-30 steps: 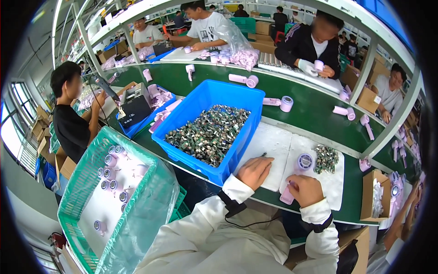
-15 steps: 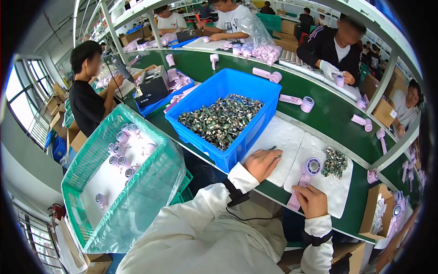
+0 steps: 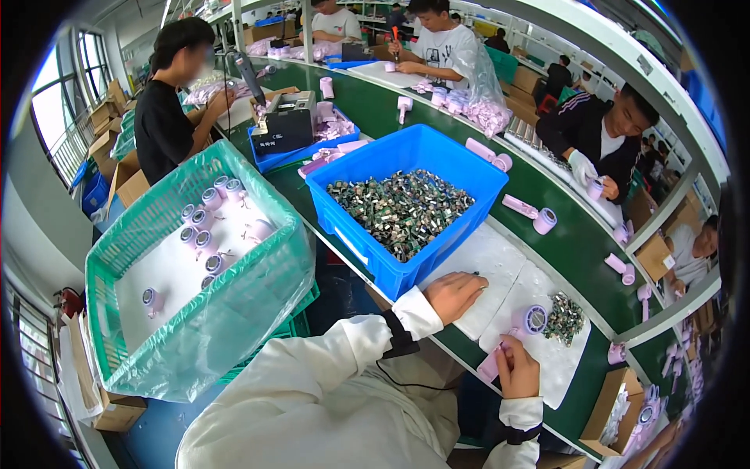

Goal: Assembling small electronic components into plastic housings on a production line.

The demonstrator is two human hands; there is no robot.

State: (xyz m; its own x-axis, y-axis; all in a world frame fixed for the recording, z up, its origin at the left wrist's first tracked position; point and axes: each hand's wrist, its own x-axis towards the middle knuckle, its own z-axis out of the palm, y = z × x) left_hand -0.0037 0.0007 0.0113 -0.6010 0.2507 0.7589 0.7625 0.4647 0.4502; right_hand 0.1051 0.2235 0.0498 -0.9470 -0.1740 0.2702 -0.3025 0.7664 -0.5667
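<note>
A lilac handheld fan [image 3: 534,319] lies on white foam sheeting, its round grille facing up. My right hand [image 3: 517,367] is closed on its handle, thumb and fingers pinching near the lower end. My left hand [image 3: 457,295] rests on the foam farther left, its fingers pressed together and bent slightly; whatever is under them is hidden. A tiny dark piece [image 3: 476,273] shows by its fingertips. Beside the fan is a heap of small circuit boards [image 3: 564,320]. A blue bin [image 3: 394,273] with many more boards stands beyond my left hand.
On the left a green basket [image 3: 101,313], lined with clear plastic, holds several lilac fan heads. More fans [image 3: 544,221] lie along the green conveyor [image 3: 500,234] behind the bin. A cardboard box [image 3: 613,410] stands at right. Co-workers sit across and to the left.
The view has shifted, so most of the bench appears lower. My left hand has moved a little farther forward over the foam. My right hand still grips the fan handle.
</note>
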